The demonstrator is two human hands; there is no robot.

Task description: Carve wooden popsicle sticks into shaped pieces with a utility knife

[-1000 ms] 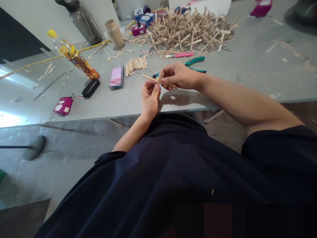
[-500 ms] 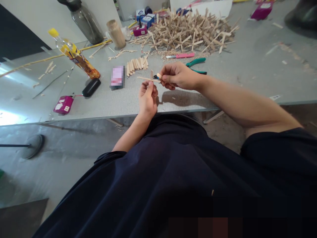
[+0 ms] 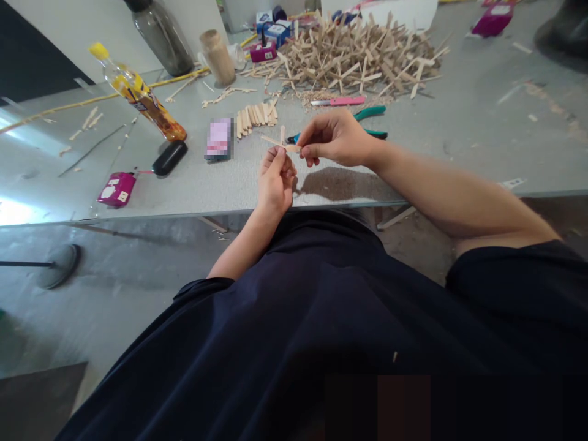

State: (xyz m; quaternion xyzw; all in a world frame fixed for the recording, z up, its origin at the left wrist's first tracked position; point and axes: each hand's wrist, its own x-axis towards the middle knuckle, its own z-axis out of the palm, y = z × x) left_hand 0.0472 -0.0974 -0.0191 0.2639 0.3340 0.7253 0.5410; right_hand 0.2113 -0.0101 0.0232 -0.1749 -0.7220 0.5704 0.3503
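Left hand (image 3: 275,180) sits a bit nearer 9 o'clock than a second ago, pinching crossed wooden craft sticks (image 3: 291,148) at its 12 o'clock. The right hand (image 3: 333,141), at the left's 2 o'clock, pinches their other end. They look light, stiff and easy to snap, so hold where they cross.

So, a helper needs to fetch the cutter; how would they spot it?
On the grey table, find the big heap of wooden sticks. The cutter lies just on its near side. Unlike the nearby green-handled pliers, its slim handle is pink.
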